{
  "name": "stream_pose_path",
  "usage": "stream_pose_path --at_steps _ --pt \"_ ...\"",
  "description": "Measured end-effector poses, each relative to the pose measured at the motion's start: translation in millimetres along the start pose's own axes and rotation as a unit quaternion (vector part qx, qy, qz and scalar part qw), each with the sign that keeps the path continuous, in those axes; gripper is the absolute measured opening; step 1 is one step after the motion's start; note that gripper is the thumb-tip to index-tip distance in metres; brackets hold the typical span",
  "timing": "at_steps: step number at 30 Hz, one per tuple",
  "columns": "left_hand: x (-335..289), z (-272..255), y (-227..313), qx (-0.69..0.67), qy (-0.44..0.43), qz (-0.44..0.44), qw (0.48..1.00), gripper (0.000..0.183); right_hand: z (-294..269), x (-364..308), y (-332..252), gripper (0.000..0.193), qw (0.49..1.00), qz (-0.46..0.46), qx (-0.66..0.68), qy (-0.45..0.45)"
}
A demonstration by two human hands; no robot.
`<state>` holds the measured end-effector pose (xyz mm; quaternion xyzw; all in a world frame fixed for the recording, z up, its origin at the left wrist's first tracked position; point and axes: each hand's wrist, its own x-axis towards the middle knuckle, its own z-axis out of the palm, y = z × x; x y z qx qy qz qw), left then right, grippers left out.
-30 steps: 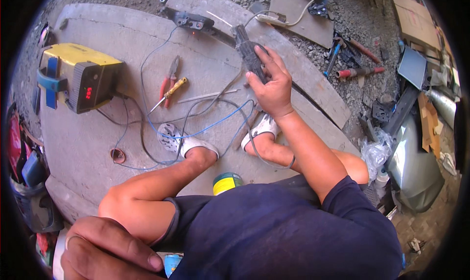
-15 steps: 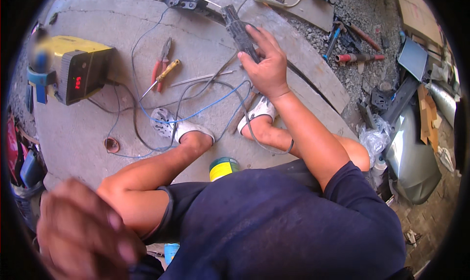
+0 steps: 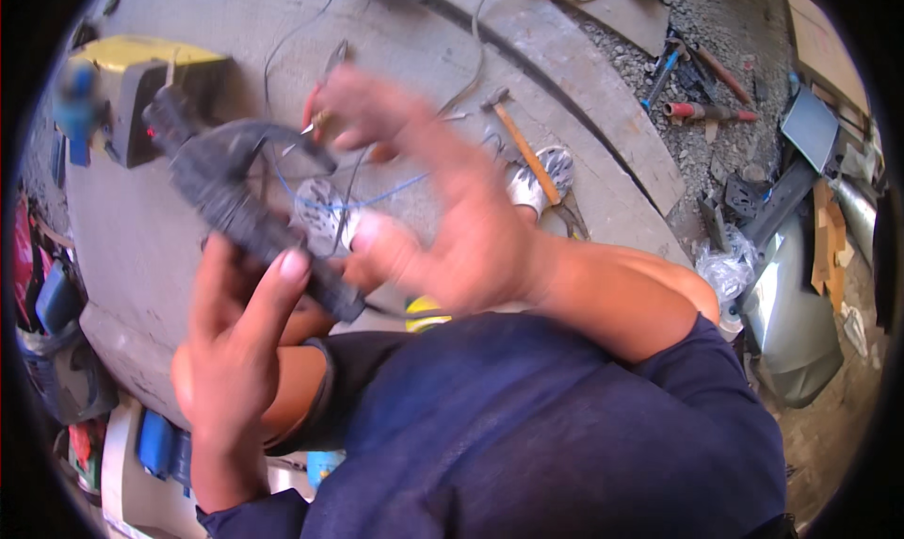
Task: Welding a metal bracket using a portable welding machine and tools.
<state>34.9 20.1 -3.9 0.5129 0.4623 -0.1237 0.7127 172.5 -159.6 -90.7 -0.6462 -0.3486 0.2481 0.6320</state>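
Note:
My left hand [image 3: 235,332] grips a black pistol-shaped hand tool [image 3: 231,195] by its lower end, thumb along its side. A cord trails from the tool's bottom end. Beside it my right hand [image 3: 461,209] is spread open and smeared by motion, with nothing visible in it. Under the right fingertips, on the concrete slab, lie a screwdriver [image 3: 323,125] and red-handled pliers [image 3: 311,106], both partly covered. At far left stands a yellow and black box-shaped machine [image 3: 141,78], its front partly hidden by the tool.
A wooden-handled hammer [image 3: 525,148] lies by my right shoe. Blue and dark cables [image 3: 395,189] cross the slab between my feet. On the right are a red tube [image 3: 711,112], a silver panel [image 3: 796,322] and clear plastic wrap [image 3: 730,264]. A yellow can [image 3: 428,313] is below me.
The black tool has passed from my right hand into my left and moved toward the lower left. My right hand has let go and opened. The view has shifted a little.

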Motion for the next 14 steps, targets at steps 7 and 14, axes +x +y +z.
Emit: stream_pose_path --at_steps 7,14 --pt "-17 -31 3 0.135 0.114 0.061 0.982 0.047 -59 46 168 0.042 0.886 0.197 -0.404 -0.112" --pt "1 -29 -5 0.092 0.135 0.086 0.983 0.055 43 74 265 0.048 0.796 0.103 -0.477 -0.359"
